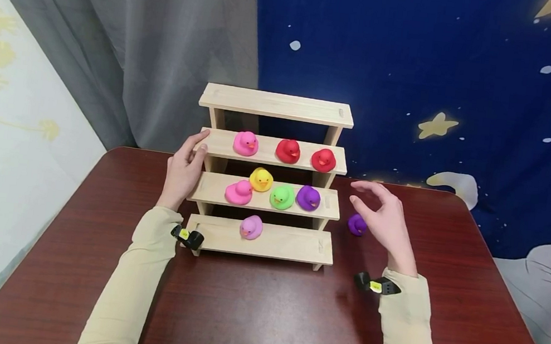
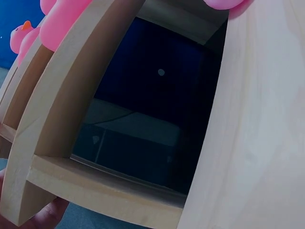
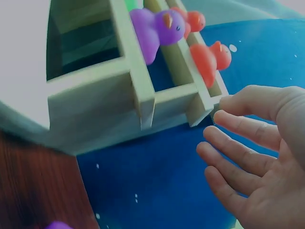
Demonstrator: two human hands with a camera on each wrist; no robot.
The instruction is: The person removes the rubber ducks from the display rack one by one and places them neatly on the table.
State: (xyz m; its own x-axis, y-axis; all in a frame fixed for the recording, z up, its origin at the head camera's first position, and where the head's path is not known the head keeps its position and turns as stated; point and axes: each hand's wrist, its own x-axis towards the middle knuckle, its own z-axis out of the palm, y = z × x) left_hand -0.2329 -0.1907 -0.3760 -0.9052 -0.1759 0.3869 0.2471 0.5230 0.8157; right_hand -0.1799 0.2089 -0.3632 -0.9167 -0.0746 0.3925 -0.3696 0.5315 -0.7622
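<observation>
right hand (image 1: 385, 216), thumb and fingers apart, holding nothing, is nearer the loose purple duck (image 1: 357, 225), which lies on the table (image 1: 260, 316) just to its left, beside the wooden stand (image 1: 277, 105) whose left end the left hand (image 1: 185, 171) grips

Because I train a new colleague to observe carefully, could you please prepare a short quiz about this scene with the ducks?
1. Judging from the head view, which hand touches the wooden stand?
2. What colour is the duck that is on the table, to the right of the stand?
A) yellow
B) green
C) purple
3. True or false: both red ducks sit on the same shelf.

Key:
1. The left hand.
2. C
3. True
</observation>
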